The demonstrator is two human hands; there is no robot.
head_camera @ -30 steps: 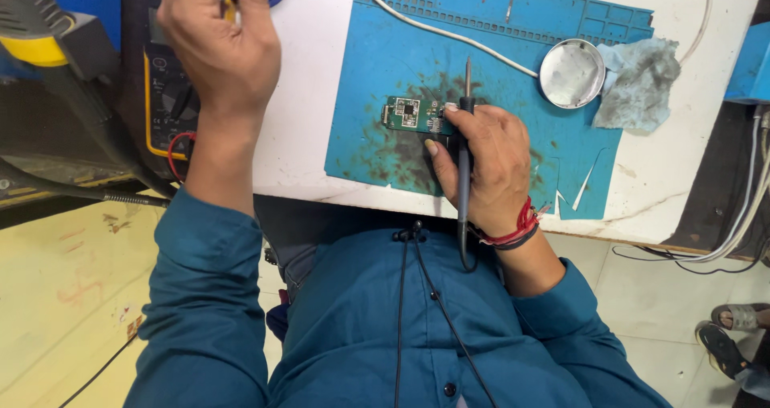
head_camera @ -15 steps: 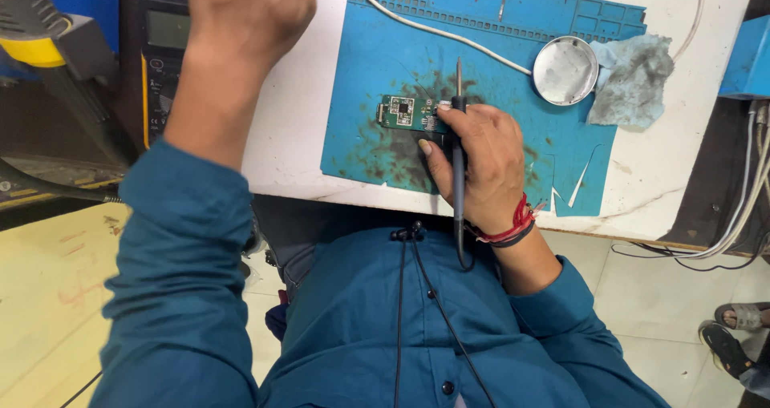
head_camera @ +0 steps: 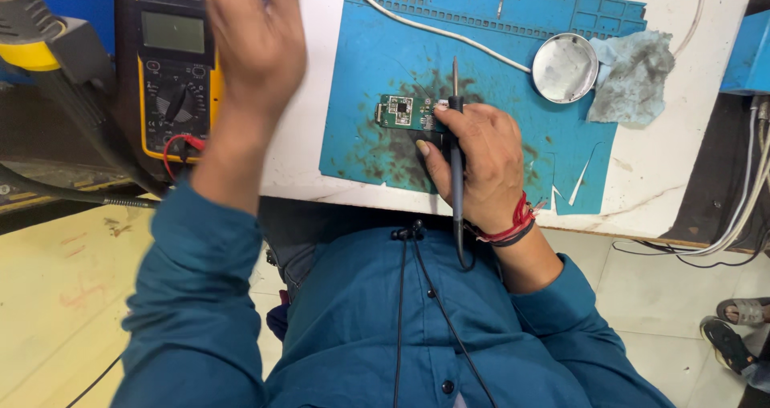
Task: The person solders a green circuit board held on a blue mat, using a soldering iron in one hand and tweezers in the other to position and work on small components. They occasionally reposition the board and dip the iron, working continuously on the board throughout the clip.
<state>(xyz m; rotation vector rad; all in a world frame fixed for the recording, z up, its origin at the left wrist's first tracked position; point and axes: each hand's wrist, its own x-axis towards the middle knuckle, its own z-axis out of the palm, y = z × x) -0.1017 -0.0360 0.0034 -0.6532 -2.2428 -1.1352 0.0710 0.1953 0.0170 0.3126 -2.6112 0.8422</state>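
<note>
Two hands are over a white table (head_camera: 305, 167). Far on the left sits a yellow and black meter (head_camera: 172, 71) with a red wire by its lower edge. The left hand (head_camera: 253, 43) is lifted up above the table, next to the meter. It is blurry, so I cannot tell if it is open or closed. Next comes a blue mat (head_camera: 497, 71) with dark stains. A small green circuit board (head_camera: 401, 111) lies on the mat. The right hand (head_camera: 473, 163) touches the board's right end. It is closed around a thin black soldering iron (head_camera: 455, 151), tip pointing away. Further right are a round metal tin (head_camera: 565, 67) and a gray-blue cloth (head_camera: 634, 75), touching each other.
</note>
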